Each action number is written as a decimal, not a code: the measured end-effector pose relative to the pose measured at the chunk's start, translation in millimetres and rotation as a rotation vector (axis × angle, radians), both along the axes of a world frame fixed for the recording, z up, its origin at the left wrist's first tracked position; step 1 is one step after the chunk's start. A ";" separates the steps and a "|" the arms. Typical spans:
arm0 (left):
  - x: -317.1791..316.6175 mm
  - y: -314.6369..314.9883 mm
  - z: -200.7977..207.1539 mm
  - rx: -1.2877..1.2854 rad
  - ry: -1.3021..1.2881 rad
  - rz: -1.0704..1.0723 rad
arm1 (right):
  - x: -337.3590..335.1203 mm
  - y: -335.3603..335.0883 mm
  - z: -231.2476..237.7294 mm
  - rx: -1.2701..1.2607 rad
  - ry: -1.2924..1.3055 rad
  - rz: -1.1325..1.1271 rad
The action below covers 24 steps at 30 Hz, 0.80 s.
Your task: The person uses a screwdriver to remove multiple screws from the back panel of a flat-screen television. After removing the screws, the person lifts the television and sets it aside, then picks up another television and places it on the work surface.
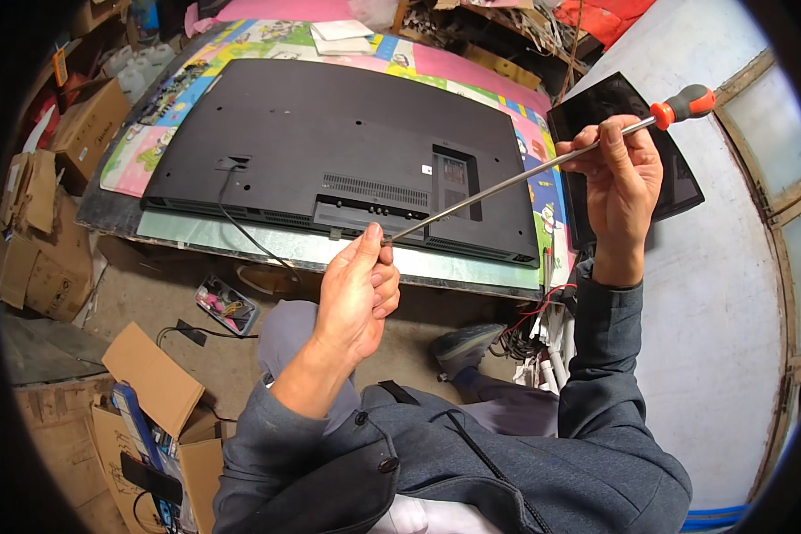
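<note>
A long screwdriver (498, 189) with a red and black handle slants across the view, its handle at the upper right. My right hand (627, 173) pinches the shaft just below the handle. At the other end, the thumb and fingers of my left hand (356, 289) close around the tip, hiding it; whether a screw sits there I cannot tell. Beneath the shaft a black flat-screen television (285, 133) lies face down on the table, its back panel up. A black power cord (240, 218) runs from its left part over the table's front edge.
The table wears a colourful patterned cloth (138, 156). A second dark screen (676, 169) leans at the right by a white wall (685, 356). Cardboard boxes (89, 129) stand at left, an open box (156, 383) at lower left. A small tray (227, 303) and cables lie on the floor.
</note>
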<state>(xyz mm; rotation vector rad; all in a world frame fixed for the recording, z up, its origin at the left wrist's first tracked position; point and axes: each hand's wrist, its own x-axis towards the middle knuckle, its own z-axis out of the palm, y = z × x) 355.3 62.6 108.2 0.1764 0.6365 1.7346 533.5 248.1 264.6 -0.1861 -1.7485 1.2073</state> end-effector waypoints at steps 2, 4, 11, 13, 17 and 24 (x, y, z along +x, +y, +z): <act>0.5 0.2 0.7 0.004 -0.001 -0.003 | 2.0 3.4 -1.0 0.002 0.001 0.004; 0.8 0.4 0.5 0.002 -0.007 0.000 | 3.4 4.3 -1.0 0.003 -0.004 0.008; 0.0 -1.6 -1.0 -0.055 0.004 0.045 | 4.7 -7.2 4.2 0.077 -0.045 0.097; 0.8 -1.0 -2.5 -0.045 0.017 0.045 | 8.4 -10.6 6.8 0.123 -0.071 0.093; 6.6 5.2 -3.5 -0.085 0.022 0.032 | 16.6 -18.1 8.0 0.159 -0.092 0.064; 7.7 12.6 0.1 -0.033 0.012 -0.061 | 29.7 -22.5 8.9 0.149 -0.048 0.012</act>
